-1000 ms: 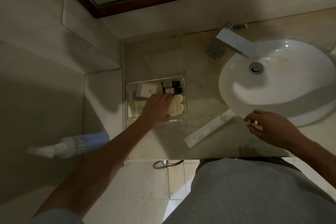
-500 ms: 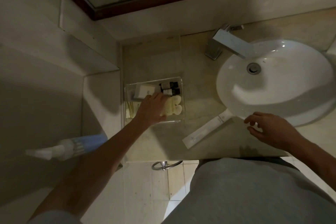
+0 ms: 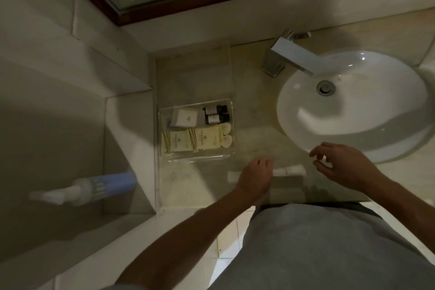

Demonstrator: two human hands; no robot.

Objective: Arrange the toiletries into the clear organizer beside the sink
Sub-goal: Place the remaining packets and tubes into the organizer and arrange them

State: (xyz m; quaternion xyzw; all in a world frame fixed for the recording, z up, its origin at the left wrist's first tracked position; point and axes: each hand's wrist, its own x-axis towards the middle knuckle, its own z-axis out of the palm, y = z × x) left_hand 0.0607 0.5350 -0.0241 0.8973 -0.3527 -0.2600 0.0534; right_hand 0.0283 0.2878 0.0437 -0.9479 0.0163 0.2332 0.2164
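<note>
**Last box on the counter, and we reach for it**

Our left hand (image 3: 255,175) comes down over the long white box (image 3: 288,171) lying flat near the counter's front edge, between the clear organizer (image 3: 231,110) and the sink (image 3: 353,106). The hand covers the box's left part and the frame is blurred there, so we cannot tell whether our fingers have closed on it or merely rest on top. Our right hand (image 3: 341,165) hovers just beside the box's other end, fingers spread and loosely bent, holding nothing; we judge it is there to steady or take the box.

In the organizer, the white carton (image 3: 184,118) and two dark bottles (image 3: 215,114) fill the far row, the pale yellow tubes (image 3: 193,141) lie side by side in front. That tidy packing leaves a strip along the near wall, likely where our long box goes, laid lengthwise.
</note>
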